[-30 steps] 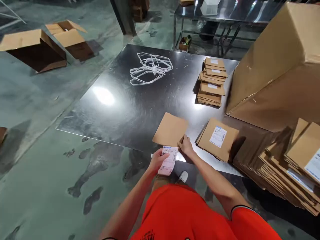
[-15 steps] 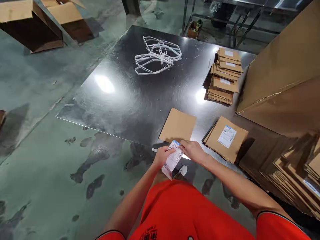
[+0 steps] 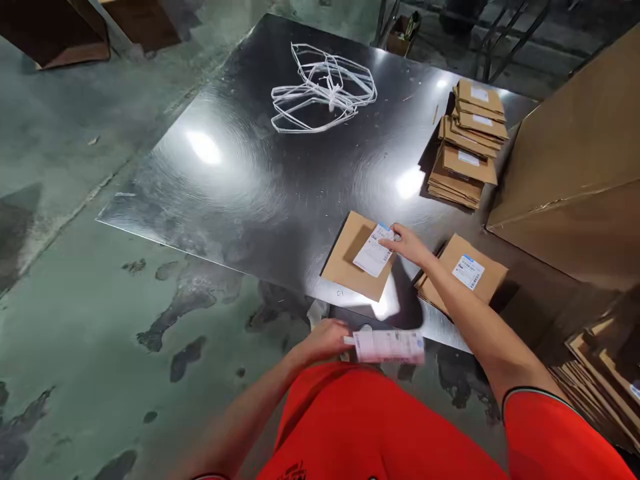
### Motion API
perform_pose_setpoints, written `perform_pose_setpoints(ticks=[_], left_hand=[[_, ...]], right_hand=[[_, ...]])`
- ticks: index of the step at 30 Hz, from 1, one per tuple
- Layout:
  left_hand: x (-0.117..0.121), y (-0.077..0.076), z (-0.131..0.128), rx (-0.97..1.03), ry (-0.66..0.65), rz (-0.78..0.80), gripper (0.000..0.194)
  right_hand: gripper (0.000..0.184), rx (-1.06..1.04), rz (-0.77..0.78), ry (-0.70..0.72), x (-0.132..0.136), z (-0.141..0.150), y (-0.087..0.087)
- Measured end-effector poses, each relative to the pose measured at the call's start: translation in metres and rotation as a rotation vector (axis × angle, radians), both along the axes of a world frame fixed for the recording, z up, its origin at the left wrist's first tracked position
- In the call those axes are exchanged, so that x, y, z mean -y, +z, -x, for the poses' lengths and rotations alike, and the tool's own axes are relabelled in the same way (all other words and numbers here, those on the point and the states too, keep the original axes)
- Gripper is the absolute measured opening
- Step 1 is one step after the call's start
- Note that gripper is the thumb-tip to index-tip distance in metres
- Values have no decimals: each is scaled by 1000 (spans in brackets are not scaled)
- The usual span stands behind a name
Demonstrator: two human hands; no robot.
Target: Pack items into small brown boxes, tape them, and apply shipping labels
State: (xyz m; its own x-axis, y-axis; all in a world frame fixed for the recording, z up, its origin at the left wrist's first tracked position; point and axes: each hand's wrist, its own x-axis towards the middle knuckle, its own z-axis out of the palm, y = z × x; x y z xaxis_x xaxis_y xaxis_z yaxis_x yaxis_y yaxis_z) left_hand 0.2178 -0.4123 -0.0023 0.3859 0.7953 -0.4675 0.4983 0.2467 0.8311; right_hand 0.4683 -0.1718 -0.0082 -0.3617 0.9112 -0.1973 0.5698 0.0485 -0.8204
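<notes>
While right hand [image 3: 409, 245] touches a label [image 3: 373, 250] — left hand [image 3: 324, 341] past table's edge [image 3: 200, 252]

This is a warehouse packing area, with a stained concrete floor [image 3: 65, 267] at left, a steel table [image 3: 200, 193] mid-frame, labelled cardboard mailers [image 3: 467, 143] upper right, and a large carton [image 3: 570, 147] at right.
</notes>
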Motion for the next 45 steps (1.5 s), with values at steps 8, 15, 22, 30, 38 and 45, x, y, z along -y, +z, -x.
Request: perform_pose_setpoints(ticks=[8,15,22,30,38,45], left_hand=[[-59,-15,-11,-253,-477,-691,21],[-81,-24,-1,-325,-491,-630,23],[-83,-38,3,-355,-486,-551,20],[-80,-53,4,-350,-437,-593,15],[-84,-46,9,-275,-310,-593,13],[-63,-53,60,-307,163,-491,29]], right_hand=[[30,172,-67,155,-6,29,-34],[31,305,-86,232,-4,35,-33],[52,600,-105,197,6,47,-24],[61,422,-335,247,64,88,-37],[64,662,-369,-17,15,15,-59],[55,429,-296,-9,110,75,-38]])
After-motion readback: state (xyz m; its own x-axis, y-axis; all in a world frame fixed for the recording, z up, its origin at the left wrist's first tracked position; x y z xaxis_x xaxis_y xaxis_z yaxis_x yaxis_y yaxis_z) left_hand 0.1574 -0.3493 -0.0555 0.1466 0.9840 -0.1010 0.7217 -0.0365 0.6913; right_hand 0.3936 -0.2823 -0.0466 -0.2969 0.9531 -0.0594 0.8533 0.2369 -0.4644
